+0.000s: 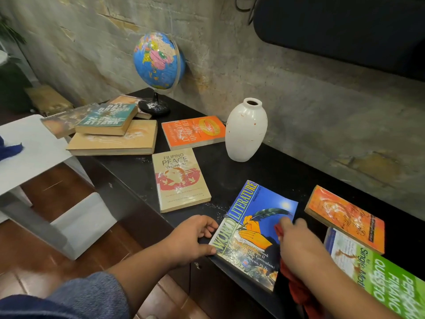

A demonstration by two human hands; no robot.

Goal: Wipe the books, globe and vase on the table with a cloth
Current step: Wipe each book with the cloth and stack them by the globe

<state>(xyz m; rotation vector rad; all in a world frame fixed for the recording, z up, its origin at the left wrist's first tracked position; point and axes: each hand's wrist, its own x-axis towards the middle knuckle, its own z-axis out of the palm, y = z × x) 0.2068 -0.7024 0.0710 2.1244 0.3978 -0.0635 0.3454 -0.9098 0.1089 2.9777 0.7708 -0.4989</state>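
A blue World Literature book (250, 224) lies at the front edge of the black table (271, 171). My left hand (192, 239) holds its left edge, thumb and fingers curled at the spine. My right hand (296, 244) grips a red cloth (296, 286) and presses it on the book's right side. Dusty books lie around: Filipino Peace Women (179, 179), an orange book (194, 131), a stack of several books (108, 127). The globe (159, 61) stands at the back, the white vase (246, 130) right of centre.
An orange book (345, 217) and a green finance book (377, 268) lie at the right. A white stool (34, 148) with a blue cloth (10, 148) stands to the left over wooden flooring. A rough concrete wall backs the table.
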